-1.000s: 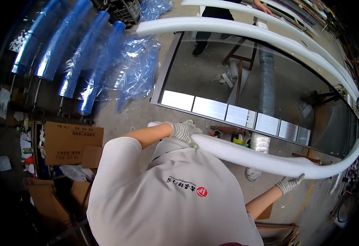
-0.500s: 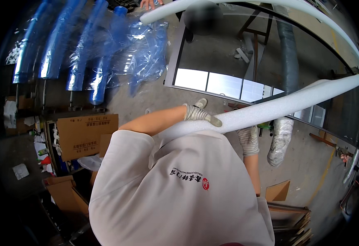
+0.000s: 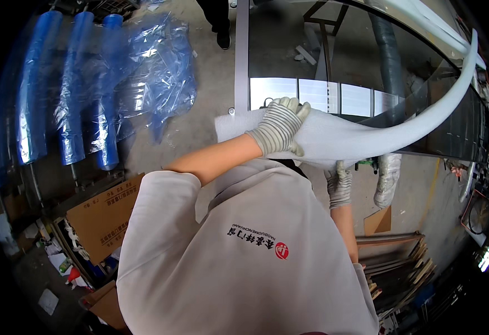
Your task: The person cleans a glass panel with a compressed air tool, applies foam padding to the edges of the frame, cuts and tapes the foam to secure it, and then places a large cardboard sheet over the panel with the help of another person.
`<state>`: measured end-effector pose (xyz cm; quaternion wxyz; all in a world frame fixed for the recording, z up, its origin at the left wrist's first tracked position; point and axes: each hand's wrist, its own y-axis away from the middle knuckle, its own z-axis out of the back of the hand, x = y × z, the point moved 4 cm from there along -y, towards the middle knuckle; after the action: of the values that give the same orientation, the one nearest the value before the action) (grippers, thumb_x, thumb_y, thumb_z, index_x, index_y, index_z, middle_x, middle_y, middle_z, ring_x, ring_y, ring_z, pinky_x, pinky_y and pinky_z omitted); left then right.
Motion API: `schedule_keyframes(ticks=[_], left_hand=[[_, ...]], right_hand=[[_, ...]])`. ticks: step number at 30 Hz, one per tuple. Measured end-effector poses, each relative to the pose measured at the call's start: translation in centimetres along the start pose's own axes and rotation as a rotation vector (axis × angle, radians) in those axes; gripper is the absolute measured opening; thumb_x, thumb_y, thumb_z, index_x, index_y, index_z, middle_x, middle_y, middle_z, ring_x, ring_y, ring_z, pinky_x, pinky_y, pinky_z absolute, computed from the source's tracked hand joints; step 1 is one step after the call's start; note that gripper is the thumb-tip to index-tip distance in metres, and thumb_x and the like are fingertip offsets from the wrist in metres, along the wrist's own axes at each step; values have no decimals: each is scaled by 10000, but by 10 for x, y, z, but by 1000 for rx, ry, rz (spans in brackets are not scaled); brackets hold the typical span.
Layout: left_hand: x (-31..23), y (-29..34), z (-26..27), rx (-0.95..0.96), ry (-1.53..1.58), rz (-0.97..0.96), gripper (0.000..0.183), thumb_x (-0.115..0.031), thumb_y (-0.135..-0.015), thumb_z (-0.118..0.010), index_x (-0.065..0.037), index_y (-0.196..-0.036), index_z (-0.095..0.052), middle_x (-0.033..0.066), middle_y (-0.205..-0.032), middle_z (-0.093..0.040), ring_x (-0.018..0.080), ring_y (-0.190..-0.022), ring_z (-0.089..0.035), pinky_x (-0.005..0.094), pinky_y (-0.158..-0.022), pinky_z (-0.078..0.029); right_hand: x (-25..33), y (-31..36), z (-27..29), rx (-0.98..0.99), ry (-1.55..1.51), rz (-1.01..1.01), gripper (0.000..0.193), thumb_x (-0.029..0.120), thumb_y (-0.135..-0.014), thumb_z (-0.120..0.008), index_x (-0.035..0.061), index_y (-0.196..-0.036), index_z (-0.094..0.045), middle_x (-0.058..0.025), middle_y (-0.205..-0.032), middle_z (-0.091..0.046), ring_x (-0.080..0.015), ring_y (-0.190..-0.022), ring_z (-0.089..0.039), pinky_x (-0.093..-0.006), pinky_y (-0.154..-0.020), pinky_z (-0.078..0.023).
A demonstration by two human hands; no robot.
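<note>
My left hand (image 3: 282, 125), in a striped grey-white work glove, grips a long white foam strip (image 3: 362, 139) near its left end, fingers over the top and thumb at the near edge. My right hand (image 3: 339, 183), in a matching glove, holds the strip's near edge from below, its fingers partly hidden by the foam. The strip's left end is spread wide and flat, while its far part curves up to the right in a narrow band. It lies along the near edge of a large framed glass panel (image 3: 356, 67), covering part of the frame.
Rolls of blue plastic film (image 3: 72, 95) stand at the left, with loose film (image 3: 166, 72) beside them. Cardboard (image 3: 105, 218) leans at the lower left. A silvery wrapped tube (image 3: 388, 178) passes beneath the panel. Long boards (image 3: 406, 262) are stacked at the lower right. Another person's leg (image 3: 220, 25) shows at the top.
The foam strip's near end has been spread flat and moved onto the panel's near edge. My left hand has moved up and right with it. The other person's hand is out of view.
</note>
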<state>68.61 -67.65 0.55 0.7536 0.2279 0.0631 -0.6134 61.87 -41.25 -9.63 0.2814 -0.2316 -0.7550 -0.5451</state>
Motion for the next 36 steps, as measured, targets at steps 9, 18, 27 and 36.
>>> schedule_keyframes(ticks=[9, 18, 27, 36], left_hand=[[136, 115, -58, -530, 364, 453, 946, -492, -599, -785, 15, -1295, -393, 169, -1179, -490, 297, -1069, -488, 434, -966, -379], [123, 95, -104, -444, 1407, 733, 452, -210, -688, -806, -14, -1040, -601, 70, -918, -649, 163, -820, -611, 283, -750, -503], [121, 92, -127, -321, 1923, 813, 377, -293, -748, -742, -49, -1007, -618, 73, -916, -642, 186, -817, -628, 336, -754, -530], [142, 89, -153, -320, 1973, 758, 421, -340, -809, -671, -41, -1091, -575, 89, -985, -629, 221, -872, -623, 381, -784, -526]], right_hand=[[-20, 2, 29, -13, 97, 140, 492, 165, -758, -744, 36, -1163, -496, -84, -1061, -589, -209, -910, -603, -361, -761, -557], [-54, -73, 76, 168, 294, 191, 571, 227, -742, -721, 22, -1225, -495, -108, -1180, -552, -258, -1098, -522, -386, -925, -461], [127, -53, 61, 736, -438, 263, 857, 496, -687, -730, 98, -1365, -390, -86, -1422, -381, -288, -1293, -379, -483, -1070, -310], [225, -126, 47, 221, -56, 307, 657, 351, -761, -735, 23, -1265, -472, -97, -1156, -563, -230, -1083, -532, -388, -930, -455]])
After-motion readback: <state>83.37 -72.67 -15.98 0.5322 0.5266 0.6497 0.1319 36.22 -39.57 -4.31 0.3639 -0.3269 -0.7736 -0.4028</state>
